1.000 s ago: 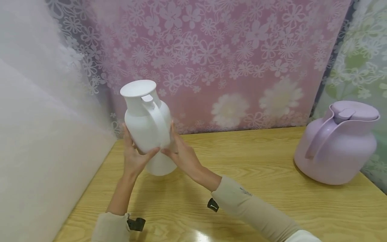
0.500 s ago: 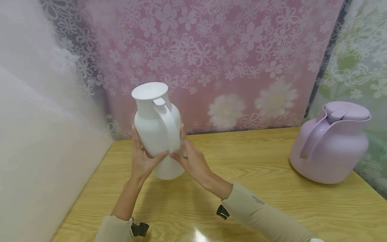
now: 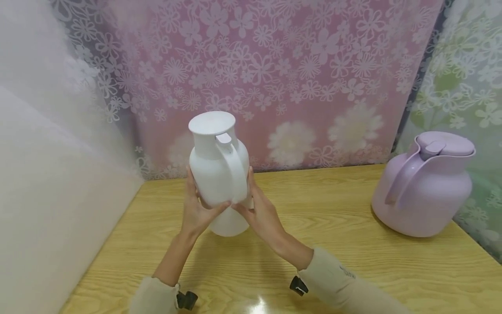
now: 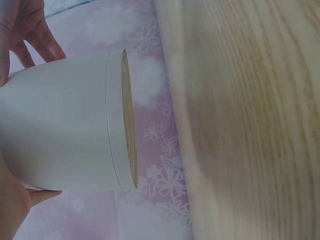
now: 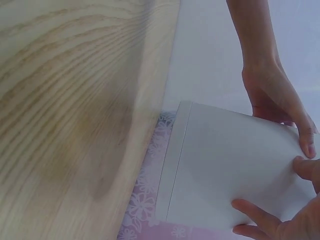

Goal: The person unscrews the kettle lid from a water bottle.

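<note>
A white thermos jug [image 3: 213, 179] with a flared top and a handle turned toward me is held upright in both hands. My left hand [image 3: 198, 213] grips its left side and my right hand [image 3: 264, 213] grips the right, thumbs almost meeting below the handle. In the left wrist view, backdrop shows between the base of the white jug [image 4: 60, 125] and the tabletop, so it hangs above the wood. The right wrist view has the left hand [image 5: 270, 92] on the far side and the right hand [image 5: 300, 222] nearer, with fingers spread along the body.
A lilac thermos jug [image 3: 423, 196] stands at the right of the wooden table [image 3: 313, 205], its handle toward me. Pink flowered sheeting [image 3: 255, 87] closes off the back. A whitish wall [image 3: 59, 183] runs along the left edge, and greenish flowered sheeting [image 3: 474, 100] hangs at right.
Both hands have carried the white thermos jug to the right and slightly downward in the head view, keeping the same grip. The view itself has shifted a little; the lilac jug still stands in place.
</note>
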Demonstrator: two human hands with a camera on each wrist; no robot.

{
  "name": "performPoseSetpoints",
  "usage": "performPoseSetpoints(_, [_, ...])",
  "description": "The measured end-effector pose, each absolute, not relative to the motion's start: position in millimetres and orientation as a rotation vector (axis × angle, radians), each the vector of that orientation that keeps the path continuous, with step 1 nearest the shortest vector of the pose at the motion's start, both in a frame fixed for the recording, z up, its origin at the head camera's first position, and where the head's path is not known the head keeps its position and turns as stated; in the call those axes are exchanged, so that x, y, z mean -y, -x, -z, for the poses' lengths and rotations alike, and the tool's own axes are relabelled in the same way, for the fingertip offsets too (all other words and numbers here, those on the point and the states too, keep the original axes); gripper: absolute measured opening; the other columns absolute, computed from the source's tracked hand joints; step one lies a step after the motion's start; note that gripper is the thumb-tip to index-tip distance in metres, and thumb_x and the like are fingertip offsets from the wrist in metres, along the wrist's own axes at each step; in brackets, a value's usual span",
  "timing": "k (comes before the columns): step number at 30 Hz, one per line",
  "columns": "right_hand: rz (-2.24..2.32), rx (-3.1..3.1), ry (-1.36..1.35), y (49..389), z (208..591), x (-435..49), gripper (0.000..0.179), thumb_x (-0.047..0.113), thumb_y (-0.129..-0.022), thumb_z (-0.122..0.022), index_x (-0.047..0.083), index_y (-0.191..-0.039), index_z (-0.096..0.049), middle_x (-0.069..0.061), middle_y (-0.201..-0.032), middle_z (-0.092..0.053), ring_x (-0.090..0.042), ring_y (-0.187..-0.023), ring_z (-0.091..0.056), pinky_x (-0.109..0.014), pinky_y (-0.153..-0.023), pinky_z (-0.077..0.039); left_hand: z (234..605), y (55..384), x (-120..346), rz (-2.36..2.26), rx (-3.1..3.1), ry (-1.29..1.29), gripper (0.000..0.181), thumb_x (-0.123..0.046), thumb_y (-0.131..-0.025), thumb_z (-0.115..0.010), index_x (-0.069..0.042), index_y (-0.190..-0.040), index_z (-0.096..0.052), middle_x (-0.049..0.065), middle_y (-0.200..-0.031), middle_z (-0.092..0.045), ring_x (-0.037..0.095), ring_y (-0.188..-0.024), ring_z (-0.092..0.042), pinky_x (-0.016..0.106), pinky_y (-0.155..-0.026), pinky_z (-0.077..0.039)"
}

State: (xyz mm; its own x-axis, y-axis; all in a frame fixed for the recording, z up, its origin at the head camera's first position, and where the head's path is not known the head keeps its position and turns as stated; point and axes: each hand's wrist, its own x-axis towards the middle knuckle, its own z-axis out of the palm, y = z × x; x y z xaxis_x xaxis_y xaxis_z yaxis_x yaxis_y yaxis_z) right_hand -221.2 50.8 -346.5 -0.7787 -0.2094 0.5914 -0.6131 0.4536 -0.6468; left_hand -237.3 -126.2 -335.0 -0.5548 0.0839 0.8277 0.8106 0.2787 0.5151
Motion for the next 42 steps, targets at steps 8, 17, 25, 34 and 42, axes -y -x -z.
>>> performPoseSetpoints(8, [-1.273, 2.274, -0.626, 212.8, 355.1, -54.4, 0.09, 0.021, -0.084, -0.066, 0.017, -0.149, -0.004, -0.007, -0.148, -0.025, -0.03, -0.119, -0.044, -0.025, -0.07, -0.051, 343.4, 235.9, 120.2, 1.32, 1.837, 0.835, 0.113, -0.044, -0.072, -0.075, 0.004, -0.142, -0.001, 0.023, -0.143, -0.022, 0.043, -0.117, -0.037, 0.062, -0.081, -0.039])
performPoseSetpoints(17, [-1.279, 2.237, -0.609, 202.8, 365.1, -55.5, 0.089, 0.019, -0.084, -0.066, 0.017, -0.149, -0.004, -0.005, -0.149, -0.021, -0.03, -0.116, -0.047, -0.032, -0.071, -0.052, 350.1, 231.2, 117.0, 1.331, 1.841, 0.863, 0.111, -0.047, -0.074, -0.072, -0.001, -0.145, 0.0, 0.024, -0.144, -0.019, 0.043, -0.118, -0.036, 0.063, -0.082, -0.037])
performPoseSetpoints(25, [-1.221, 2.19, -0.585, 197.9, 373.4, -55.0, 0.089, 0.017, -0.083, -0.068, 0.013, -0.149, -0.008, -0.011, -0.147, -0.024, -0.031, -0.114, -0.048, -0.029, -0.07, -0.052, 357.1, 229.4, 115.8, 1.336, 1.855, 0.871, 0.111, -0.049, -0.074, -0.071, 0.004, -0.142, 0.0, 0.023, -0.143, -0.021, 0.041, -0.117, -0.037, 0.062, -0.081, -0.039])
performPoseSetpoints(34, [-1.201, 2.182, -0.536, 192.5, 382.4, -53.1, 0.09, 0.017, -0.081, -0.07, 0.012, -0.148, -0.011, -0.011, -0.146, -0.027, -0.031, -0.11, -0.051, -0.031, -0.068, -0.053, 366.3, 226.2, 115.0, 1.337, 1.89, 0.855, 0.114, -0.052, -0.073, -0.07, 0.005, -0.143, 0.0, 0.029, -0.142, -0.019, 0.045, -0.117, -0.036, 0.063, -0.081, -0.038])
performPoseSetpoints(42, [-1.165, 2.176, -0.506, 191.5, 387.2, -52.1, 0.091, 0.017, -0.08, -0.071, 0.012, -0.148, -0.011, -0.015, -0.144, -0.031, -0.033, -0.101, -0.057, -0.033, -0.065, -0.053, 370.1, 226.1, 116.0, 1.327, 1.905, 0.876, 0.115, -0.052, -0.072, -0.069, 0.012, -0.139, -0.001, 0.031, -0.14, -0.019, 0.042, -0.115, -0.037, 0.061, -0.081, -0.039])
